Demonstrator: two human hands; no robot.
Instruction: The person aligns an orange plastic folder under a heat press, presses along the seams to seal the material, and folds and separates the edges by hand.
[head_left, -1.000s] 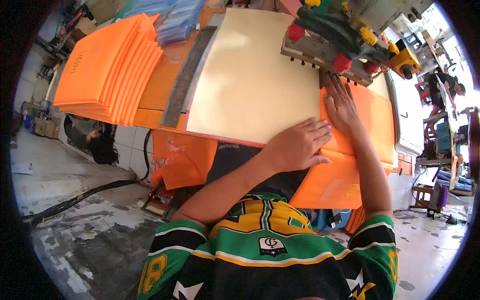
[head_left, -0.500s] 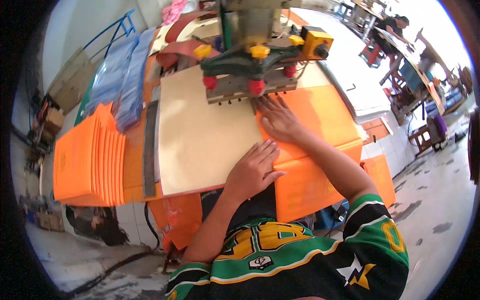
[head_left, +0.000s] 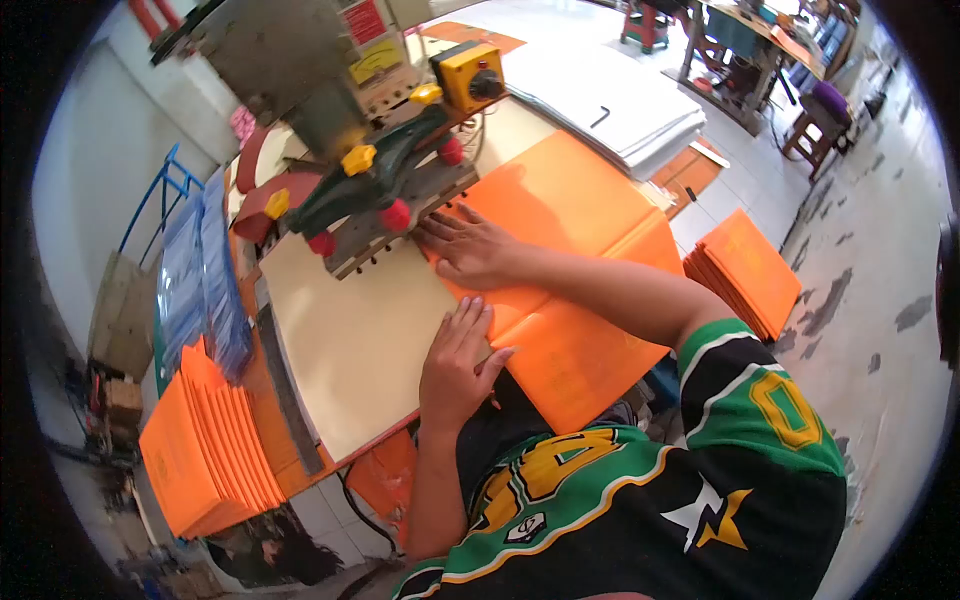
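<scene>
An orange plastic folder cover lies unfolded over a cream board, its near flap hanging past the table edge towards my lap. My right hand rests flat on the cover's left edge, with fingers stretched out close to the press head. Nearer to me, my left hand lies with straight fingers where cover and board meet, its thumb held apart. Above the board stands a press head with yellow knobs and red-capped bolts. The fingertips of my right hand are right beside its lower plate.
A fanned stack of orange covers stands at the left, in front of blue-tinted plastic sleeves. White sheets with a hex key lie at the back right. More orange covers are piled at the right. A yellow control box is fixed beside the press.
My view has turned to the right and tilted, so the pile of covers at the right shows more fully. Both hands keep about the same place on the cover.
</scene>
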